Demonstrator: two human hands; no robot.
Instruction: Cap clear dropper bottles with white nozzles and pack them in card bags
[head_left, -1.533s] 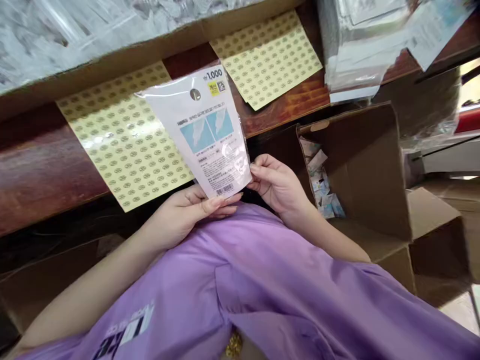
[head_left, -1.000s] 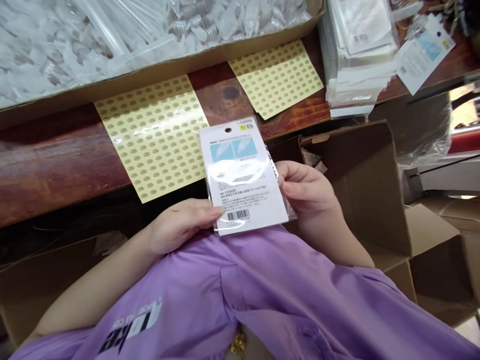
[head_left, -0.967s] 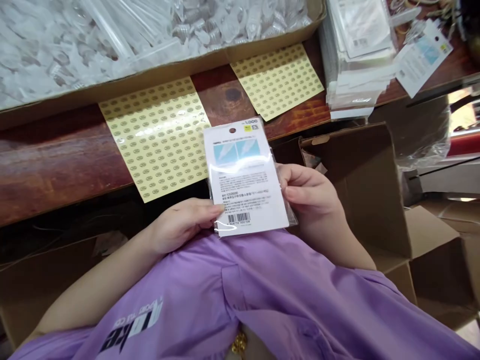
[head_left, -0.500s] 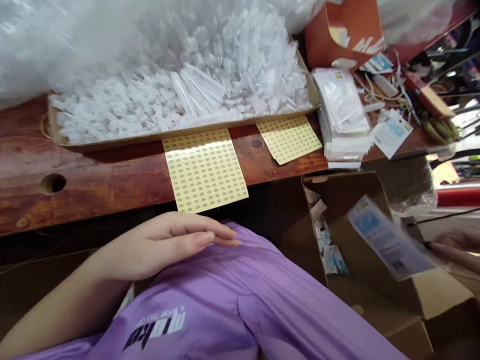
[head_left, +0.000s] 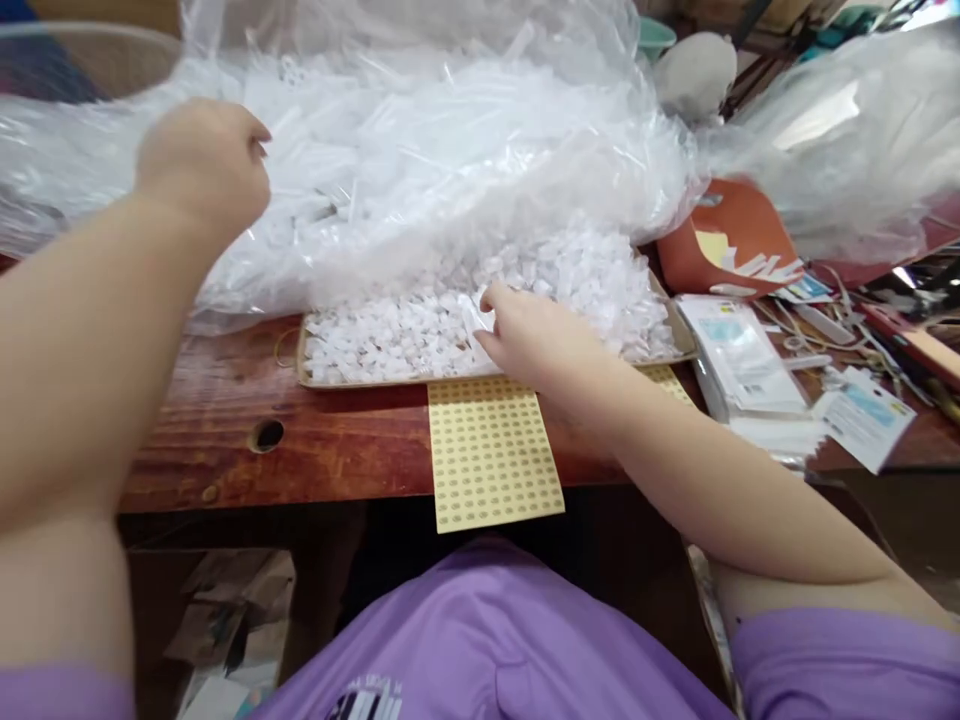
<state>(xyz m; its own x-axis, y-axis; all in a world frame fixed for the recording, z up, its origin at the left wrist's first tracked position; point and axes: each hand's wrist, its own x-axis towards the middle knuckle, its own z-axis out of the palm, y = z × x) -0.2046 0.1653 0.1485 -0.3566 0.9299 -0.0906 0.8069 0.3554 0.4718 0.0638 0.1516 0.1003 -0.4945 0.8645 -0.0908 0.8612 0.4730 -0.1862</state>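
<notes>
My left hand [head_left: 201,160] is raised at the far left, fingers curled shut against a big clear plastic bag [head_left: 420,150] that billows over the table. I cannot tell whether it grips the film. My right hand [head_left: 529,338] rests in a shallow cardboard tray [head_left: 360,383] heaped with small clear plastic pieces [head_left: 390,335]. Its fingers are bent down and pinched around one piece at the heap's middle. A yellow sticker sheet [head_left: 491,465] lies on the wooden table [head_left: 337,445] just below that hand and hangs over the front edge.
A stack of white packets [head_left: 739,360] and a loose printed card [head_left: 862,415] lie to the right. An orange box [head_left: 731,245] stands behind them, beside a second clear bag [head_left: 847,150]. Tools clutter the far right. A hole [head_left: 268,435] marks the tabletop.
The white packet that both hands held went right toward the cardboard box and has left view. My left hand rose to the plastic bag and my right hand came back onto the tray.
</notes>
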